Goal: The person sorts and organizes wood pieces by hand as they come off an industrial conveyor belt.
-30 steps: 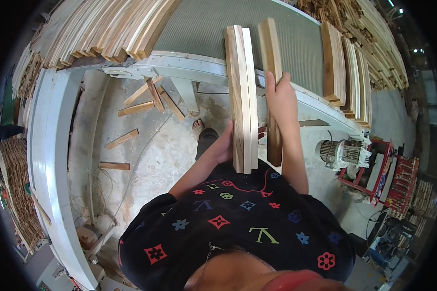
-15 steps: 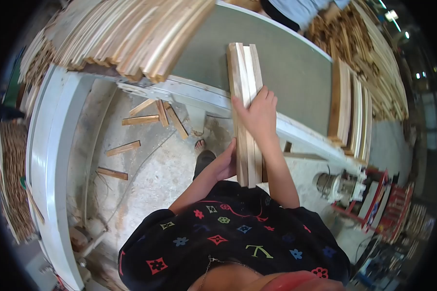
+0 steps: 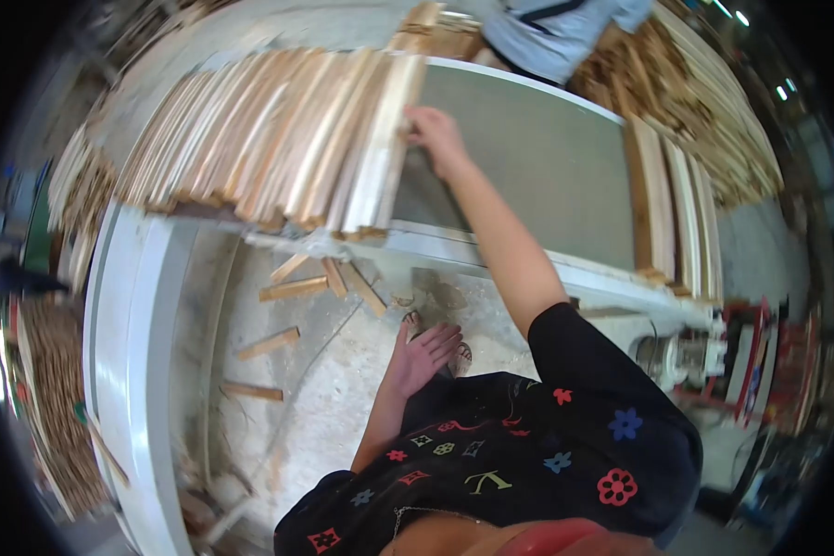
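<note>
A long row of wooden strips (image 3: 278,130) lies side by side on the left part of the grey-green machine bed (image 3: 528,157). My right hand (image 3: 437,139) reaches over the bed to the row's right end. Its curled fingers are at the edge of the last pale wooden strip (image 3: 385,157); the fingertips are partly hidden against the wood. Lower down, in front of my body, my left hand (image 3: 423,357) holds nothing, palm up with the fingers stretched out.
More upright wooden strips (image 3: 676,213) stand at the bed's right end. Loose offcuts (image 3: 269,343) lie on the concrete floor at left. A person in a grey shirt (image 3: 565,37) is across the bed, near a large wood pile (image 3: 695,102). Red machinery (image 3: 760,361) stands at right.
The bundle of strips that both hands held before my body now lies at the right end of the row. My right hand moved forward and left with it; my left hand let go and opened.
</note>
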`<state>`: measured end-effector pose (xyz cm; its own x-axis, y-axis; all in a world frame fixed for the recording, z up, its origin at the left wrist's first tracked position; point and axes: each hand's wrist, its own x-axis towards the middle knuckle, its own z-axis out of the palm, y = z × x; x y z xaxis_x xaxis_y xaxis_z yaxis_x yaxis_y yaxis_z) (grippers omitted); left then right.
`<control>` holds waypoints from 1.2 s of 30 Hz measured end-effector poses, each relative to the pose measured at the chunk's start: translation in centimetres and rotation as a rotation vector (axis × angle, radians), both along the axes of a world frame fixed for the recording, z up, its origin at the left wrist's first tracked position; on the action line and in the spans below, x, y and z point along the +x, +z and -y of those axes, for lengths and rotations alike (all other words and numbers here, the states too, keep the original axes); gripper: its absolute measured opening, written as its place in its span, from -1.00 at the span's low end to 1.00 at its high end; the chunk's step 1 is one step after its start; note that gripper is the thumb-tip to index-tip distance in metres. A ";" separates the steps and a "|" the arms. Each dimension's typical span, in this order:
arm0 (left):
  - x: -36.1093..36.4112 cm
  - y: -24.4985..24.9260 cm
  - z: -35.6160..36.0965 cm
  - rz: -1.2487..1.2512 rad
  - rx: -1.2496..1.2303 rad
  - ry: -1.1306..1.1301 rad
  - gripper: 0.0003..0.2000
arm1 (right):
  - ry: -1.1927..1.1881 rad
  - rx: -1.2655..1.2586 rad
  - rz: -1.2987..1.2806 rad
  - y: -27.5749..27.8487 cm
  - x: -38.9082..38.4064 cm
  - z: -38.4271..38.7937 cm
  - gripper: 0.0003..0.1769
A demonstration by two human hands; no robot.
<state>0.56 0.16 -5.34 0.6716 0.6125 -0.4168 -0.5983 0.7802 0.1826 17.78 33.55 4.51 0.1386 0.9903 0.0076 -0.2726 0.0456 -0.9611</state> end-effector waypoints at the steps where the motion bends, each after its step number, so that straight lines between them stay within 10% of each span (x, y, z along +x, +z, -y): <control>1: 0.2 -0.7 -0.2 0.005 -0.003 -0.022 -0.07 | 0.077 -0.004 -0.149 0.1 0.8 2.1 -0.56; 7: 1.7 1.4 -3.7 -0.162 0.249 -0.210 -0.14 | 0.105 -0.016 0.229 2.0 6.4 15.2 -0.46; 14: 1.8 4.0 -6.6 -0.386 0.513 -0.050 -0.21 | 0.152 -0.100 0.808 3.7 -1.9 6.0 -0.39; 17: -0.2 2.7 -4.5 -0.356 0.442 -0.003 -0.24 | 0.053 0.174 0.567 1.1 -3.6 5.2 -0.39; 18: -1.8 1.2 -2.7 -0.456 0.406 -0.090 -0.25 | 0.343 0.006 0.409 0.3 -2.0 5.2 -0.37; 20: -2.5 -1.5 -1.7 -0.598 0.384 -0.266 -0.27 | 0.176 0.183 0.302 0.9 1.0 10.5 -0.41; 25: -2.9 -4.1 1.8 -0.878 0.276 -0.535 -0.29 | -0.730 0.293 1.372 4.8 19.1 20.9 -0.60; 28: -1.7 -5.3 2.6 -0.831 0.307 -0.549 -0.31 | -0.955 -0.183 1.694 4.8 29.1 24.7 -0.48; 36: 0.0 -5.2 3.3 -0.691 0.551 -0.600 -0.36 | -0.659 -0.674 1.427 3.6 35.9 22.1 -0.02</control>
